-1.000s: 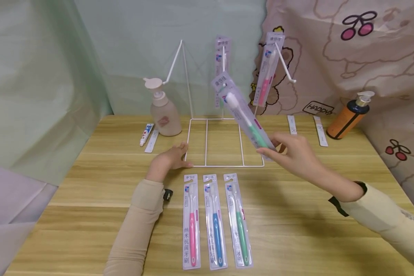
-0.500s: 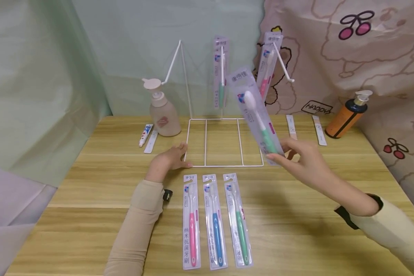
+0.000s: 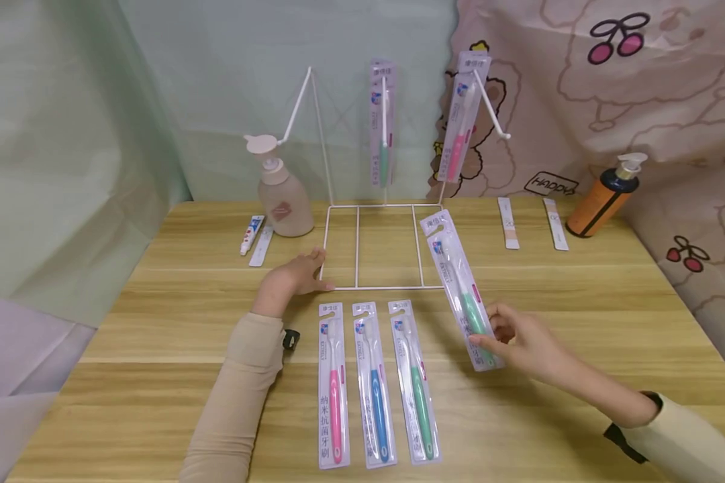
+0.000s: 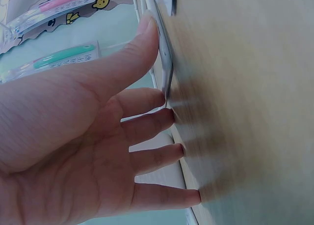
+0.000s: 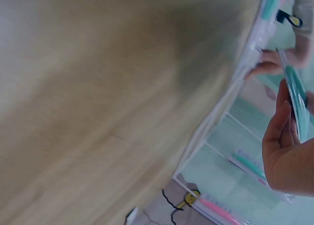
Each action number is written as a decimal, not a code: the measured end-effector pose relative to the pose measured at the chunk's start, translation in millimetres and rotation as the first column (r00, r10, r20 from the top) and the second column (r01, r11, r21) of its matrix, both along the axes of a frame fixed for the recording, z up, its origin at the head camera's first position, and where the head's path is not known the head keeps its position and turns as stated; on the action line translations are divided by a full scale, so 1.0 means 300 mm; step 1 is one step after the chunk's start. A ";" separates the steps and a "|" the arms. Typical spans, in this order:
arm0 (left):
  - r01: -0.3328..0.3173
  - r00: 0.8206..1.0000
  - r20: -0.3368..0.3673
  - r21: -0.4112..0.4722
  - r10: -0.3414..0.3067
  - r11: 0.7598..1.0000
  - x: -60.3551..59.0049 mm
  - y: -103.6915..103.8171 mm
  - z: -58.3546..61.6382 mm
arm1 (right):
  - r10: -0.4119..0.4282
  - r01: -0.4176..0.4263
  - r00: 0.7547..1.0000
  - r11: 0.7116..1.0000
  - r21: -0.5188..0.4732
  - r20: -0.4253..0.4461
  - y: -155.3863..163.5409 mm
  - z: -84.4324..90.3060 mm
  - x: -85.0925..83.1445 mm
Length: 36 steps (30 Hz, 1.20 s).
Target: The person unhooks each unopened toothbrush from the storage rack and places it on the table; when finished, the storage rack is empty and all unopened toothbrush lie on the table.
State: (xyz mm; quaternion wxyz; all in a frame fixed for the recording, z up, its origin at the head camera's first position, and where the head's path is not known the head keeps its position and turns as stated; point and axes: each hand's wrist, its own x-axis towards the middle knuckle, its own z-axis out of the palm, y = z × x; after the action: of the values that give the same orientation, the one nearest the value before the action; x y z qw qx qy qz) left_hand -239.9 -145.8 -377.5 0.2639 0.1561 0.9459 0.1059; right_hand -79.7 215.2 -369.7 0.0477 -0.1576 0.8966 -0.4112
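My right hand (image 3: 522, 341) pinches the lower end of a packaged green toothbrush (image 3: 457, 282) between thumb and fingers. The pack slants above the table, right of the three packs in a row. At the white wire rack's front left corner, my left hand (image 3: 297, 274) rests with fingertips on the table and thumb against the rack (image 4: 166, 63). Those fingers look fairly straight and spread in the left wrist view. A green toothbrush pack (image 3: 382, 127) hangs on the rack's middle hook, and a pink toothbrush pack (image 3: 464, 121) on its right hook.
Pink (image 3: 335, 386), blue (image 3: 373, 386) and green (image 3: 415, 382) toothbrush packs lie at the front. A pale pump bottle (image 3: 285, 198), toothpaste tube (image 3: 252, 235) and paper strip (image 3: 261, 246) stand or lie left. Two strips (image 3: 508, 223) and an orange pump bottle (image 3: 604, 201) are at right.
My right hand has brought the green toothbrush pack down and toward me, away from the rack's hooks. The left hand stays at the rack's corner.
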 end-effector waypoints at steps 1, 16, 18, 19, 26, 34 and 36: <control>0.001 1.000 0.001 -0.002 -0.001 1.000 0.000 0.000 -0.001 | 0.018 -0.018 1.000 1.000 -0.005 0.022 0.002 -0.012 0.006; 0.000 1.000 0.011 -0.013 0.000 1.000 -0.003 0.000 0.011 | 0.113 -0.092 0.918 0.993 -0.073 0.380 -0.006 -0.115 0.097; -0.005 1.000 0.011 -0.011 0.005 1.000 -0.002 0.000 0.012 | 0.093 -0.073 0.912 0.995 -0.066 0.399 -0.005 -0.120 0.110; -0.007 1.000 0.011 -0.010 0.007 1.000 -0.001 -0.001 0.012 | 0.083 -0.062 0.908 0.996 -0.064 0.411 -0.005 -0.123 0.117; -0.014 1.000 0.018 -0.009 0.014 1.000 0.001 -0.001 0.016 | 0.072 -0.004 0.860 0.991 -0.135 0.506 -0.020 -0.144 0.149; -0.011 1.000 0.018 0.000 0.011 1.000 0.005 0.001 0.012 | 0.046 0.049 0.830 0.987 -0.154 0.555 -0.043 -0.146 0.164; -0.008 1.000 0.012 -0.001 0.008 1.000 0.006 0.000 0.013 | 0.027 0.049 0.831 0.991 -0.123 0.555 -0.046 -0.144 0.166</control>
State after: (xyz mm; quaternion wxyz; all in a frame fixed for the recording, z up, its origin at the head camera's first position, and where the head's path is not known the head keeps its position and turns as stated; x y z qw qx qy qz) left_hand -238.2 -145.6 -373.6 0.2692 0.1514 0.9450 0.1075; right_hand -30.0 201.2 -412.9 0.2930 -0.0291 0.8158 -0.4978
